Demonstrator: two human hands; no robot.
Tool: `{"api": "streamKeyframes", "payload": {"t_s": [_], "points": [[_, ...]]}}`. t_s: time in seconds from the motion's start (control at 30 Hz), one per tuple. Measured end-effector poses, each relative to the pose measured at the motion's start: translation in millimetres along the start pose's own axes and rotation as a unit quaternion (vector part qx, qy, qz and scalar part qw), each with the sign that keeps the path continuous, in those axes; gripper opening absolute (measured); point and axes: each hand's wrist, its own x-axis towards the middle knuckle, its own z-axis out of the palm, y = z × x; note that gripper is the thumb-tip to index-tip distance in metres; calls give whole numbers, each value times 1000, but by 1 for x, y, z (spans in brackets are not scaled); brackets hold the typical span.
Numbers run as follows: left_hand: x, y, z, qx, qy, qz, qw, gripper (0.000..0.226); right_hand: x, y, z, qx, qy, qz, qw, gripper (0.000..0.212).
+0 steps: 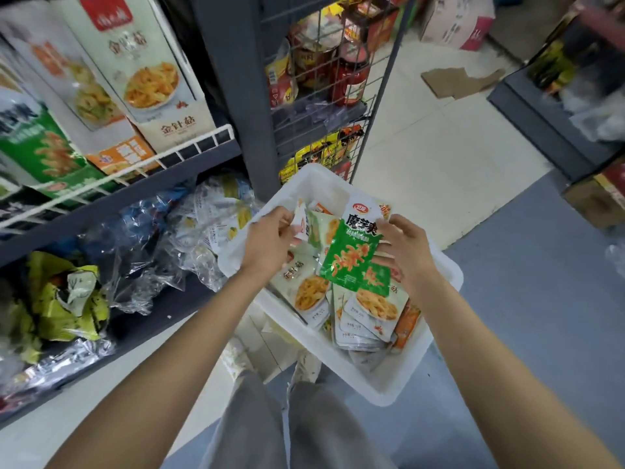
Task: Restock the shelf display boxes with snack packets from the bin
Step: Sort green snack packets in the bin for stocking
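Observation:
A white plastic bin [399,377] sits in front of me, filled with several snack packets. My right hand [409,252] grips a green and white packet [355,255] and lifts it upright above the pile. My left hand [270,238] pinches a small white packet [301,221] near the bin's left rim. Pale packets with a noodle picture [307,292] lie flat under both hands. On the upper shelf at the left stand the display boxes: a white one [152,62] and a green one [44,147].
A white wire rail [189,147] runs along the shelf front. Clear plastic bags [152,238] and yellow packets [64,299] fill the lower shelf. A wire rack of jars [338,72] stands behind the bin. Cardboard scraps [460,79] lie on the tiled floor.

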Motion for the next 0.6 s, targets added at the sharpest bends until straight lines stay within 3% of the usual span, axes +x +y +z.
{"api": "streamKeyframes", "payload": {"t_s": [0.1, 0.3, 0.47, 0.6], "points": [[-6, 8, -49, 52, 67, 36, 996, 18, -6, -27, 28, -12, -27, -37, 999, 20], [-19, 18, -150, 116, 182, 97, 972, 18, -19, -84, 104, -64, -111, -128, 984, 22], [-32, 17, -236, 150, 276, 106, 944, 24, -38, -133, 176, -21, -208, -190, 959, 16], [-36, 9, -301, 156, 343, 112, 919, 24, -52, -165, 227, -23, -241, -216, 946, 6]]}}
